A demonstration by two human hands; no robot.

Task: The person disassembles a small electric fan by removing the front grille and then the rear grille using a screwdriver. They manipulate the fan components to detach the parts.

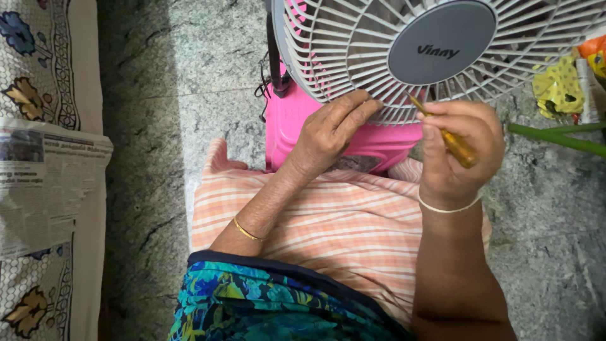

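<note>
Two hands at the grey fan grille [353,57]: left hand [328,129] resting fingers flat, loosely spread, on lower grille rim; right hand [457,155] with grip closed around amber screwdriver [451,139], tip poked between grille bars just below grey hub [442,41]. Fan upright on pink base [303,126], standing on grey stone floor [202,82] against striped lap cloth [341,221]. Newspaper [44,183] on patterned cloth far left; yellow bag [558,88] and green stick [555,136] at right.

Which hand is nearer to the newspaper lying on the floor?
Left. The left hand rests on the fan grille, closer to the newspaper; the right hand, holding a screwdriver, is farther away.
</note>
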